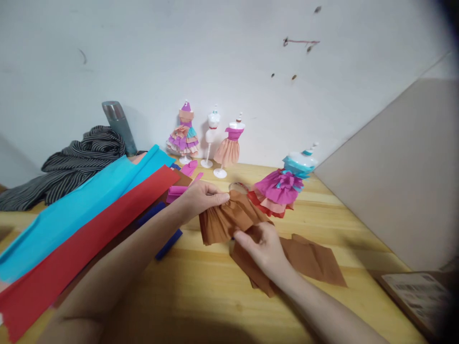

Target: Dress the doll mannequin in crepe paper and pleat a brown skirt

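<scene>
My left hand [205, 197] pinches the gathered top edge of a pleated brown paper piece [220, 222], thumb on top. Lower and to the right, my right hand [263, 246] holds the lower edge of the same brown paper between thumb and fingers. Beneath and right of that hand, more brown paper [315, 260] lies on the wooden table [201, 296]. A roll of tape [238, 186] shows partly behind the pleated piece. Just behind to the right stands a small mannequin in a blue, magenta and red paper dress [281, 186].
Three small mannequins [185, 129] stand by the wall. On the left lie blue paper [89, 191], red paper [93, 239], a striped cloth [86, 157] and a grey bottle [120, 126]. A box [419, 296] sits at the right edge.
</scene>
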`<state>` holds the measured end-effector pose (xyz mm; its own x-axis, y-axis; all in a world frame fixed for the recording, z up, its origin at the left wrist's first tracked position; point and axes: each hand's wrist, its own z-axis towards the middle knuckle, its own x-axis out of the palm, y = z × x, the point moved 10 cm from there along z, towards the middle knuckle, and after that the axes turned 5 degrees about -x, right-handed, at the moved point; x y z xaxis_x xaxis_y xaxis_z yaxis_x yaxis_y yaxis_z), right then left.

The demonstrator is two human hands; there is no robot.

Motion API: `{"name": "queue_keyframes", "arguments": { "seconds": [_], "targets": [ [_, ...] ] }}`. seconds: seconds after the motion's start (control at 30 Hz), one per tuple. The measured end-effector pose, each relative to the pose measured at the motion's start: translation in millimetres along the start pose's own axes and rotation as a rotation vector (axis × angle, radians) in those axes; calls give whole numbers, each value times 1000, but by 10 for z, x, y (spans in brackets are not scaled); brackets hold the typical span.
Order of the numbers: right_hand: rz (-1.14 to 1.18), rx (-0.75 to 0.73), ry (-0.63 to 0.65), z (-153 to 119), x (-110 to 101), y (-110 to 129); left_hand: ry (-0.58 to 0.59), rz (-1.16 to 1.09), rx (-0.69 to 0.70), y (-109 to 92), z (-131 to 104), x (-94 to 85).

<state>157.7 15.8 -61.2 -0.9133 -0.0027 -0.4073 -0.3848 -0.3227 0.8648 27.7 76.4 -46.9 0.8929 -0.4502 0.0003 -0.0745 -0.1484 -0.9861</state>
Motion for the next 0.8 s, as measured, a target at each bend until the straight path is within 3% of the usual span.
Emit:
{"name": "queue_keyframes", "arguments": {
  "seconds": [0.1,0.2,0.37,0.6,0.7,0.8],
  "targets": [
    [-1,-114,-92,34,-46,134,-32,46,36,0,11,-14],
    [102,-52,-110,12,-13,73,-79,65,62,16,31,-45],
    [437,205,71,-127,303,-91,-118,18,53,70,67,-52],
    [540,211,208,-220,456,-131,-85,57,84,27,58,-31],
    [704,252,145,-166,407,-198,-30,133,96,24,60,5],
    [750,339,-21,-99,282,-309,-8,210,96,40,66,32]
  ]
}}
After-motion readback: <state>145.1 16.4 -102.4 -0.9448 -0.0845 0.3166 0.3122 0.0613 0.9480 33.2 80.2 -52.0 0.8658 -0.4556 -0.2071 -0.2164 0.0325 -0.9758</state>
